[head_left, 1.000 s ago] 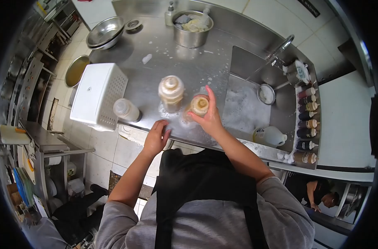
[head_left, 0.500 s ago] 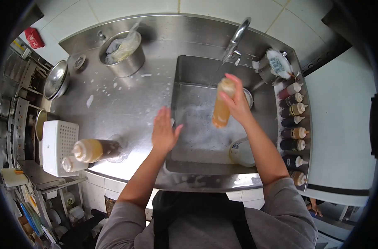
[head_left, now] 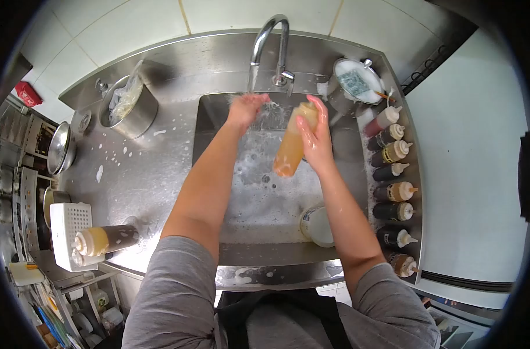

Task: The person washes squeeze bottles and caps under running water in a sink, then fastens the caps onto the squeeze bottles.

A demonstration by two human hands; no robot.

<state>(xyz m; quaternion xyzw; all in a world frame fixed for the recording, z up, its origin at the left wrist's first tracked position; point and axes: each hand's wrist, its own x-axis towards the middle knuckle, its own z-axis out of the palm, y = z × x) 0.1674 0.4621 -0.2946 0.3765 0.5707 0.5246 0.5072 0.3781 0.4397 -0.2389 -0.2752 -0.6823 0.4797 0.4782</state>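
Note:
My right hand (head_left: 317,142) is closed around a squeeze bottle (head_left: 291,142) of orange-yellow sauce, tilted above the sink basin (head_left: 265,221). Suds cling to the bottle's lower end. Under the running faucet (head_left: 269,49), my left hand (head_left: 247,110) has its fingers loosely extended, with water splashing over them and no object seen in them. Soapy water covers the sink floor. A pale, round plastic tub (head_left: 320,225) lies in the sink's near right corner, below my right forearm.
Several sauce bottles (head_left: 393,171) line the right ledge. Behind them stands a metal pot (head_left: 340,96) with foam and a scouring pad. On the left counter are a steel pot (head_left: 140,113) holding plastic bags, a white perforated basket (head_left: 73,215) and two more bottles (head_left: 99,239).
My left hand has moved from the sink's left edge up into the faucet's stream. My right hand still grips the bottle, shifted slightly leftward in view. The camera view has shifted too.

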